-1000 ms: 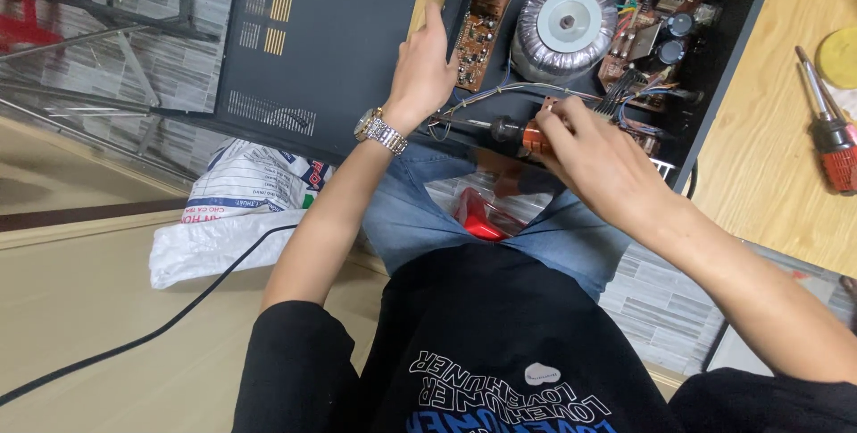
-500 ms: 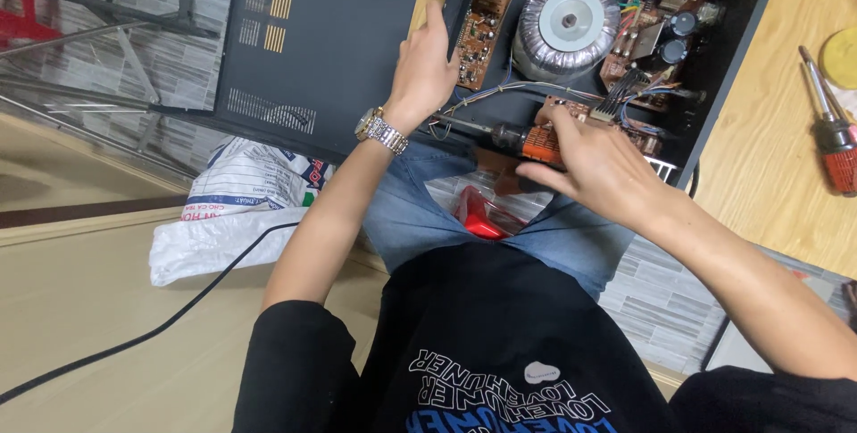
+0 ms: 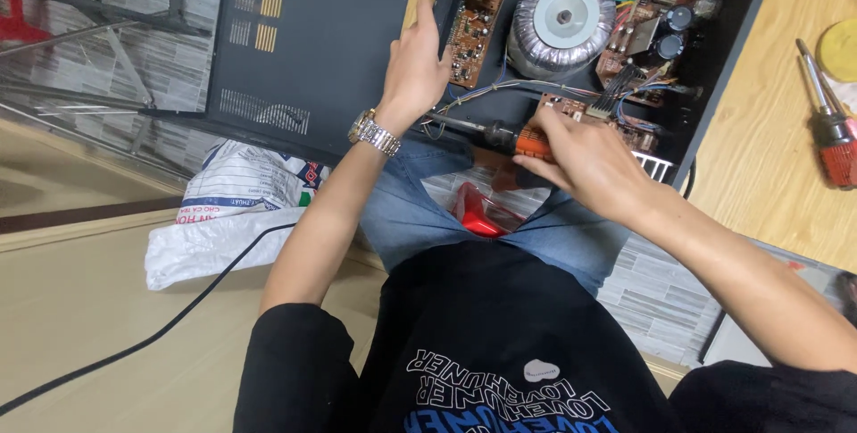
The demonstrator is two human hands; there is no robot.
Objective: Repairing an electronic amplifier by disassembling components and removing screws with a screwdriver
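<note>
Your left hand (image 3: 418, 67) lies against the left wall of the open chassis (image 3: 728, 67), fingers together and curled over its edge, gripping it. A metal watch (image 3: 375, 134) sits on that wrist. Your right hand (image 3: 585, 161) is closed around the orange-and-black handle of a screwdriver (image 3: 500, 137), whose shaft runs left, low along the near side of the chassis, with its tip near a bundle of wires.

Containers: the chassis is a dark metal box lying open in front of your knees. Inside it are a large round transformer (image 3: 561, 20) wound in silver tape, brown circuit boards (image 3: 478, 4) to its left and right, dark cylindrical capacitors at the right board, and coloured wiring along the near side. The dark, vented cover (image 3: 303, 36) lies flat to the left of the chassis, carrying small yellow slotted patches near its top.

Packages: a white plastic bag (image 3: 228, 219) with blue and red print lies crumpled on the floor under your left forearm. A black cable (image 3: 134, 344) runs from it across the floor. A red object (image 3: 482, 214) sits between your knees; its kind cannot be told.

On the wooden board at right lies a second screwdriver (image 3: 830, 129) with a red handle, just below a yellow round object (image 3: 839, 49).
</note>
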